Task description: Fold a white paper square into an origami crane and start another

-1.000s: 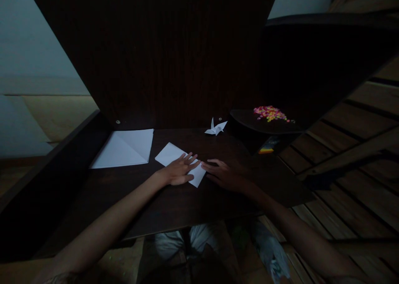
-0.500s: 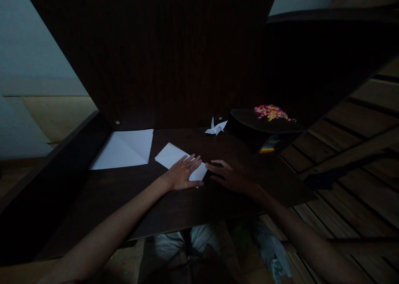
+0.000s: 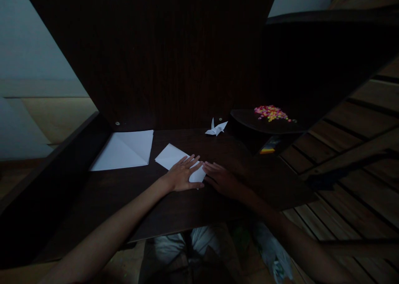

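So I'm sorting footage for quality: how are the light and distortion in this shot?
Head view: very dim; the white paper and left hand stand out, the right hand sinks into shadow on the dark desk; edges bend at the borders.

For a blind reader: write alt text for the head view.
Left hand lies flat on a folded white paper on a dark desk, right hand at its edge. Behind: paper crane, white sheets, colourful beads.

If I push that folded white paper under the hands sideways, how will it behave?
The folded paper lies flat and thin on the dark table, so it probably slides easily. It looks light and floppy; once the left hand lifts, it may spring open.
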Demonstrator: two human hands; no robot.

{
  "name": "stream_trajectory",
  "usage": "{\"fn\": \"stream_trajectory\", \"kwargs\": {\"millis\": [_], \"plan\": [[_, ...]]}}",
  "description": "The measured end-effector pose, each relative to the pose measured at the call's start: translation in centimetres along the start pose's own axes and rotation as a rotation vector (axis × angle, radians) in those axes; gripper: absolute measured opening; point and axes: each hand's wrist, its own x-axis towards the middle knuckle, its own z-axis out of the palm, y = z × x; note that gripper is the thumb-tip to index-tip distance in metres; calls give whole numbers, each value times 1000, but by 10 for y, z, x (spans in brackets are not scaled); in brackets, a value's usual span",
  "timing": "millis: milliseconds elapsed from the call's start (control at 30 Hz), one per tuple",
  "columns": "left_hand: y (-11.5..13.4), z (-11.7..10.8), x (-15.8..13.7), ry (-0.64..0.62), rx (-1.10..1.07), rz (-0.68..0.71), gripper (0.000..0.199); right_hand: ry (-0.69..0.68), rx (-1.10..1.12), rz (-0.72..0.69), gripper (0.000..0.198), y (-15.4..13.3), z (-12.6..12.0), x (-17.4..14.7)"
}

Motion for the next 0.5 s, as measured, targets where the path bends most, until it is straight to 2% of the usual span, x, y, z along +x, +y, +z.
{"fn": "stream_trajectory", "kwargs": {"millis": [200,500], "plan": [[-6,3,1,47,-16,-46,108,120,-34,46,37,-2,13,1],[-23,3,-2,122,-5,-219,100,130,-82,59,34,-5,10,1]]}}
